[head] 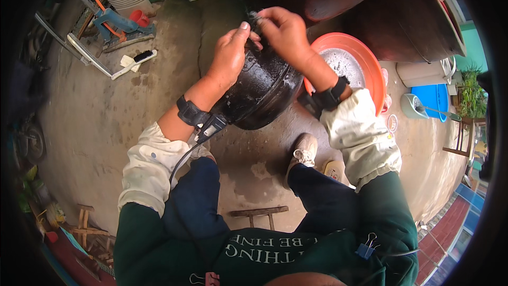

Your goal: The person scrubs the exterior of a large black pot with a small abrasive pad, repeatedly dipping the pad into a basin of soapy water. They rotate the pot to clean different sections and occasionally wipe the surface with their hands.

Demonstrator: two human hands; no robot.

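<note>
A wet black round vessel (260, 87) with soapy streaks and a ridge around its side stands on the floor before me. My left hand (232, 49) is curled at its far upper part, thumb up, and seems to grip the edge there. Just beside it, my right hand (283, 28) pinches a small greyish scrap (253, 16), perhaps a scouring pad; it is too blurred to name surely. To the right, partly behind my right forearm, sits an orange plastic basin (375, 71) of sudsy water (343, 63).
Large dark vats (401, 20) stand at the upper right. A black-bristled brush (145, 56) lies on the concrete at left, near a red mug (139, 18) and a blue tool (119, 22). A blue bucket (430, 97) is far right. A wooden stool (260, 211) shows between my legs.
</note>
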